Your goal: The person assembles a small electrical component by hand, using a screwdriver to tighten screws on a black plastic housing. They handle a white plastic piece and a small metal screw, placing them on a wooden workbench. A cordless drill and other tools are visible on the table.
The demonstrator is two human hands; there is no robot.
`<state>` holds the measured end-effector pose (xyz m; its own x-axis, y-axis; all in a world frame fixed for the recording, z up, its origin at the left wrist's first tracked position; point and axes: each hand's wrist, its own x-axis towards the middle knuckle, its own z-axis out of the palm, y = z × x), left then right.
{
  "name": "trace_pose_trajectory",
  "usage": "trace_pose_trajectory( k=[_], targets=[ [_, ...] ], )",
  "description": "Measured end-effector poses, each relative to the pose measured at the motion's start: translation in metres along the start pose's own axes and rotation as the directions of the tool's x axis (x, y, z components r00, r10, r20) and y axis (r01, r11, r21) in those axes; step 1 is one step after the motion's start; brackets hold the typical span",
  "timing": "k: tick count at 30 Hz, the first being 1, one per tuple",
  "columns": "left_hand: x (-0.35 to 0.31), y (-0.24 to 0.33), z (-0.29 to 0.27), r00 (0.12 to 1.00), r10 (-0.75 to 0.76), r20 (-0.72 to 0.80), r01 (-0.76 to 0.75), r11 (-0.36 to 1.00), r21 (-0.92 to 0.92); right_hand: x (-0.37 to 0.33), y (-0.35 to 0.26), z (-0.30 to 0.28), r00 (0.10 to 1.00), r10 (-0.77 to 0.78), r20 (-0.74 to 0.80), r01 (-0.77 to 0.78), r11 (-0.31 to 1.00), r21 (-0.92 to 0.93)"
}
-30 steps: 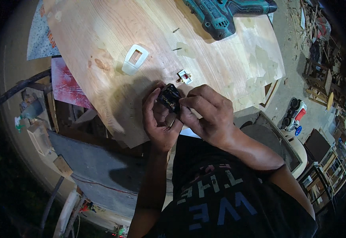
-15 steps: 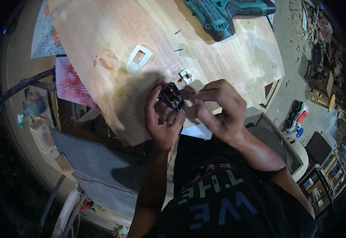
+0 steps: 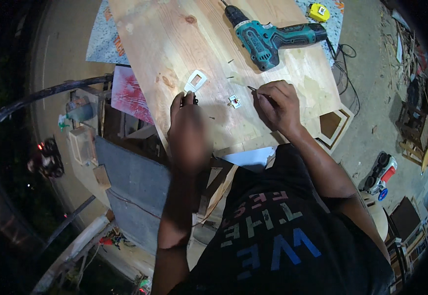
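Observation:
My left hand (image 3: 188, 130), partly smeared, is closed with its knuckles up on a small black plastic housing (image 3: 195, 100). Most of that housing is hidden under the fingers. Just beyond the fingertips lies a white plastic cover frame (image 3: 200, 76) with a rectangular opening. To the right, my right hand (image 3: 278, 104) is closed in a pinch over the board. A thin dark metal piece (image 3: 251, 88) sticks out from its fingertips; its kind is unclear. Between the hands rests a small white switch part (image 3: 234, 102) with brass-coloured contacts. A small screw (image 3: 212, 118) lies beside my left hand.
A teal cordless drill (image 3: 260, 44) lies on the wooden board (image 3: 150, 39) at the far side. Two more screws lie near it, one a screw (image 3: 230, 77) beyond the switch part. A yellow tape measure (image 3: 319, 12) and a black cable (image 3: 354, 83) are at the far right.
My hands have moved apart. The left has turned over and lowered the black housing toward the board beside the cover frame; the right has drawn away to the right. The view has shifted.

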<state>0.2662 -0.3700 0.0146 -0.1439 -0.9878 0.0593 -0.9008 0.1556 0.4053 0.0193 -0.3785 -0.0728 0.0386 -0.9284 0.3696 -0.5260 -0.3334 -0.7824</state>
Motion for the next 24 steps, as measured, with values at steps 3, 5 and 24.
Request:
trace_pose_trajectory(
  k=[3, 5, 24],
  targets=[
    [0.010, 0.008, 0.005, 0.991, 0.000, 0.137, -0.034, 0.970, 0.243, 0.002, -0.001, -0.001, 1.000, 0.003, 0.004, -0.003, 0.999, 0.036],
    [0.016, 0.010, 0.014, 0.983, 0.019, 0.184, -0.070, 0.959, 0.274, 0.002, 0.000, -0.001, 1.000, 0.004, 0.003, -0.005, 0.999, 0.052],
    [-0.008, -0.046, 0.026, 0.935, -0.293, 0.199, 0.343, 0.609, -0.715, 0.000, -0.003, 0.007, 0.999, 0.035, 0.012, -0.034, 0.996, -0.077]
  ],
)
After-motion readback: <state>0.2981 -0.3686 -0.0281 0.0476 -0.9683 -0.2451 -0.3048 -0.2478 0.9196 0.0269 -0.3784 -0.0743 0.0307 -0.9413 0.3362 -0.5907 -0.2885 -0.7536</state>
